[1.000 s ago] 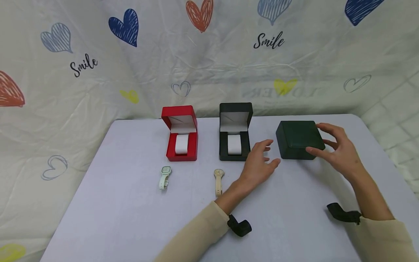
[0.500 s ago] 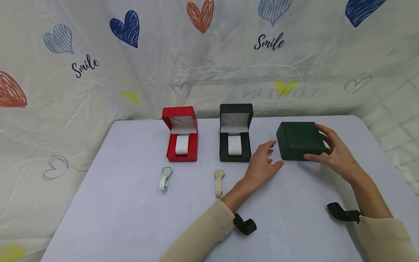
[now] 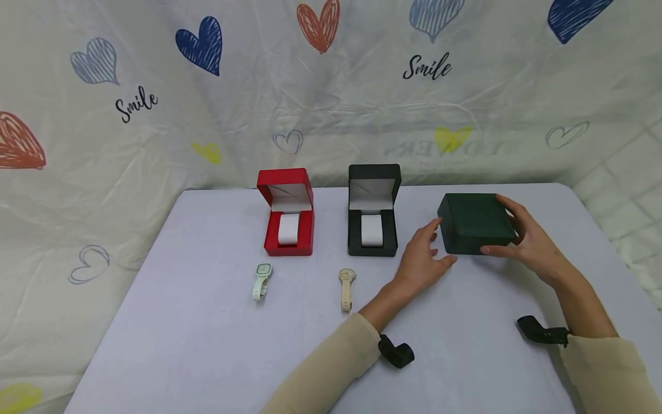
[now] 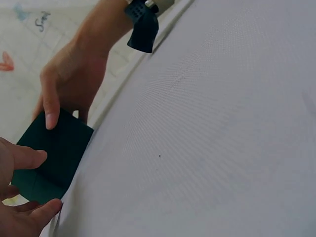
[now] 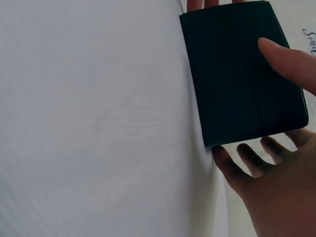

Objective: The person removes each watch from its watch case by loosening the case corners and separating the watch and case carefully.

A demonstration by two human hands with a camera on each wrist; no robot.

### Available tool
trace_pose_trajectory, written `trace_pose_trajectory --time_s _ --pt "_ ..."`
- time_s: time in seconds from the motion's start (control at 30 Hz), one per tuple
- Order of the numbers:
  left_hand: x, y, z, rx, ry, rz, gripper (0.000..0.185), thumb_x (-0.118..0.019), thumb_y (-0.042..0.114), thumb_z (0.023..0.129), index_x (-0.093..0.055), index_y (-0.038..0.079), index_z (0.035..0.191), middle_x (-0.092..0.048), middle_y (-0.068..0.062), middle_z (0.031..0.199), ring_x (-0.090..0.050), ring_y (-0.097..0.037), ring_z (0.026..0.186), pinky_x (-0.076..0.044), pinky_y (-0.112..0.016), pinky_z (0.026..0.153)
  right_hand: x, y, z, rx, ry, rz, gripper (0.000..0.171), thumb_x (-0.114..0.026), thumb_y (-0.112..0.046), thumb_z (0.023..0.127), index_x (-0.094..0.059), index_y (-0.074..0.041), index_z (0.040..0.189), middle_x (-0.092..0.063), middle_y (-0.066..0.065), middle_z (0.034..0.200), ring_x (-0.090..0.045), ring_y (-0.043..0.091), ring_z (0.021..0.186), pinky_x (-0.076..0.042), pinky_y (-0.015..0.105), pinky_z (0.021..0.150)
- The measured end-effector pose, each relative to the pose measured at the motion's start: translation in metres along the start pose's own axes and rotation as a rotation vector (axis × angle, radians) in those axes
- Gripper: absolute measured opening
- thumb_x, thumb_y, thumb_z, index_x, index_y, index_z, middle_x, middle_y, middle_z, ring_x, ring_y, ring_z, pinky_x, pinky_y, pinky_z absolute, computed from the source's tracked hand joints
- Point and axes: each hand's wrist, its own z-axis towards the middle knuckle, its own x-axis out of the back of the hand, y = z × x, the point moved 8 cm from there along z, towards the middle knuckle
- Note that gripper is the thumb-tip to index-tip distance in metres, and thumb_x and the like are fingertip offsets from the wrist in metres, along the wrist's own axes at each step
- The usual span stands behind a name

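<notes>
A dark green closed box point(image 3: 478, 221) stands at the back right of the table. The right hand point(image 3: 535, 247) holds its right end, thumb across the front face and fingers behind the far right edge. At the box's left side is the left hand point(image 3: 421, 259), fingers extended and thumb apart, index fingertip right at the left edge. In the left wrist view, a left-hand fingertip overlaps the box point(image 4: 61, 153). The right wrist view shows the box point(image 5: 237, 79) upright beside the tabletop.
A black watch box point(image 3: 372, 238) and a red watch box point(image 3: 287, 250) stand with lids raised, each around a white cushion. In front lie a beige watch point(image 3: 345, 290) and a pale mint watch point(image 3: 260, 284). A heart-patterned sheet point(image 3: 331, 115) hangs behind the white table point(image 3: 207, 333).
The left hand has moved right, up to the green box's left side. The right hand's fingers have drawn in closer around its right end. The box stays in place.
</notes>
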Motion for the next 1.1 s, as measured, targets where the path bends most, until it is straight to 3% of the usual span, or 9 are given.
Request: trace_pose_trajectory --time_s 0.1,0.27,0.33,0.4,0.47,0.53,0.83,1.1 --pt "-0.002 -0.002 0.003 -0.003 -0.005 -0.015 0.083 -0.08 0.011 0.092 -0.036 0.021 0.162 -0.048 -0.007 0.159 -0.057 -0.019 0.14 -0.056 -0.016 0.098 0.001 0.001 0.001 0.003 -0.006 0.001 0.117 -0.084 -0.004 0.083 -0.011 -0.037 0.168 -0.012 0.005 0.176 -0.031 -0.004 0.135 -0.032 0.055 0.117" --pt "-0.006 -0.001 0.009 -0.044 -0.005 -0.001 0.085 -0.08 0.01 0.091 -0.034 0.017 0.163 -0.044 -0.007 0.162 -0.051 -0.016 0.145 -0.054 -0.012 0.098 0.003 0.0 0.005 -0.01 -0.027 0.024 0.118 -0.084 -0.005 0.083 -0.01 -0.043 0.166 -0.01 0.002 0.176 -0.022 0.021 0.157 -0.026 0.062 0.122" --pt "-0.007 0.0 0.011 -0.065 -0.002 0.018 0.086 -0.08 0.01 0.091 -0.034 0.016 0.163 -0.044 -0.007 0.162 -0.049 -0.014 0.146 -0.053 -0.011 0.098 0.004 0.001 0.006 -0.011 -0.035 0.024 0.119 -0.084 -0.004 0.083 -0.009 -0.044 0.166 -0.011 0.003 0.176 -0.019 0.026 0.159 -0.028 0.051 0.124" --pt "-0.008 0.001 0.012 -0.078 0.002 0.03 0.087 -0.081 0.01 0.09 -0.033 0.016 0.163 -0.044 -0.007 0.162 -0.048 -0.013 0.146 -0.053 -0.01 0.098 0.005 0.002 0.007 -0.008 -0.041 0.017 0.119 -0.084 -0.005 0.082 -0.009 -0.045 0.165 -0.013 0.005 0.176 -0.021 0.022 0.158 -0.035 0.031 0.118" --pt "-0.01 0.002 0.013 -0.088 0.001 0.036 0.087 -0.081 0.01 0.09 -0.033 0.016 0.163 -0.044 -0.008 0.162 -0.047 -0.012 0.146 -0.053 -0.01 0.098 0.006 0.002 0.008 -0.004 -0.045 0.001 0.119 -0.084 -0.005 0.083 -0.009 -0.045 0.165 -0.015 0.007 0.175 -0.026 0.012 0.153 -0.037 0.013 0.099" --pt "-0.012 0.001 0.014 -0.091 -0.001 0.033 0.087 -0.081 0.01 0.091 -0.033 0.016 0.163 -0.044 -0.008 0.162 -0.047 -0.011 0.146 -0.052 -0.009 0.098 0.006 0.002 0.009 -0.003 -0.05 -0.006 0.119 -0.084 -0.005 0.082 -0.009 -0.045 0.165 -0.018 0.008 0.173 -0.03 0.002 0.144 -0.036 0.007 0.085" --pt "-0.012 0.0 0.017 -0.098 0.018 -0.022 0.089 -0.081 0.008 0.09 -0.031 0.016 0.164 -0.043 -0.006 0.163 -0.047 -0.012 0.147 -0.053 -0.01 0.098 0.008 0.003 0.011 -0.009 -0.069 -0.004 0.121 -0.085 -0.003 0.081 -0.009 -0.044 0.165 -0.02 0.012 0.171 -0.035 -0.004 0.131 -0.038 0.005 0.081" --pt "-0.011 0.0 0.021 -0.121 0.046 -0.021 0.09 -0.082 0.009 0.09 -0.032 0.018 0.164 -0.044 -0.006 0.162 -0.048 -0.011 0.146 -0.055 -0.01 0.094 0.009 0.006 0.012 0.028 -0.07 0.033 0.12 -0.083 0.001 0.081 -0.008 -0.038 0.167 -0.012 -0.002 0.176 -0.037 -0.005 0.126 -0.038 0.004 0.083"
